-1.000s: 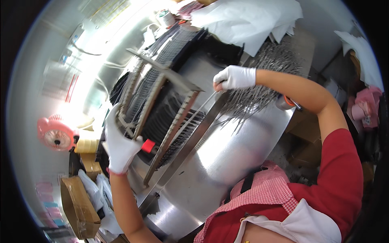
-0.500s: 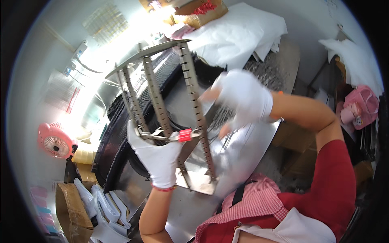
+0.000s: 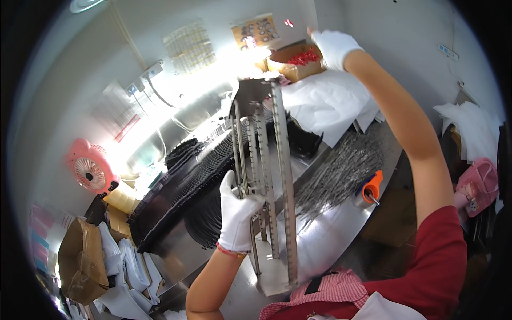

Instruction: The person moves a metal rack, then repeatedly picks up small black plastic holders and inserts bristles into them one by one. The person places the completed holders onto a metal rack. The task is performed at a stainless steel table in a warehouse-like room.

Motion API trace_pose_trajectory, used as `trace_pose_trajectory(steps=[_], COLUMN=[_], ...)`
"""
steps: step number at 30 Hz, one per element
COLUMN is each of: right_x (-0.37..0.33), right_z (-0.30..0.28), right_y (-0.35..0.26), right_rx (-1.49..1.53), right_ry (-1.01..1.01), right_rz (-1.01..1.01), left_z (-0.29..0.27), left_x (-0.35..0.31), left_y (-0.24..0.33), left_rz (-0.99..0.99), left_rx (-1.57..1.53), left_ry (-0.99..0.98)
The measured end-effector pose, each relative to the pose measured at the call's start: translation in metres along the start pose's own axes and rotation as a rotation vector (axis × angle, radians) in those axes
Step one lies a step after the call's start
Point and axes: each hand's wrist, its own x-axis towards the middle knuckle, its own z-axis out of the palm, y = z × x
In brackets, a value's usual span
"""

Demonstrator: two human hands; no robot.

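Observation:
My left hand (image 3: 238,216), in a white glove, is closed around a metal rack (image 3: 288,197) with long notched bars between two end plates. The rack stands nearly upright in front of me, its lower plate by my apron. Far off at the back, my gloved right hand (image 3: 337,49) is stretched out beside a cardboard box (image 3: 296,72) of red pieces (image 3: 304,56). Its fingers look apart, with nothing seen in them. A small red piece (image 3: 288,23) shows against the wall above the box; whether it is in the air I cannot tell.
Rows of black strips (image 3: 186,181) lie left of the rack. To the right, thin metal rods (image 3: 346,165) are heaped on the metal table (image 3: 320,242), near an orange-and-silver tool (image 3: 369,191). White sheeting (image 3: 328,101), a pink fan (image 3: 90,165) and a carton (image 3: 82,261) surround them.
My right hand has gone from beside the rack up to the box at the back. The red piece on the rack no longer shows there. My left hand has turned the rack more upright.

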Motion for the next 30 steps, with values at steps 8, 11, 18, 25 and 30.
trace_pose_trajectory(steps=[8, 11, 18, 25, 30], right_x=[-0.054, -0.053, 0.005, 0.088, 0.148], right_z=[-0.074, -0.112, -0.214, -0.265, -0.251], right_y=[-0.124, -0.142, -0.141, -0.176, -0.205], right_rx=[0.94, 0.808, 0.583, 0.174, 0.272], right_ry=[-0.035, 0.143, 0.748, 1.419, 1.284], right_rz=[-1.025, -0.994, -0.566, -0.231, -0.141], left_z=[-0.052, -0.069, -0.218, -0.243, -0.244], left_x=[-0.006, -0.018, -0.004, -0.014, -0.02], left_y=[0.011, 0.064, -0.024, -0.158, -0.168], left_rz=[0.173, 0.287, 0.485, 0.211, 0.374], left_rx=[-0.378, 0.017, 0.41, 0.723, 0.827], left_ry=[-0.578, -0.594, 0.15, -0.113, -0.142])
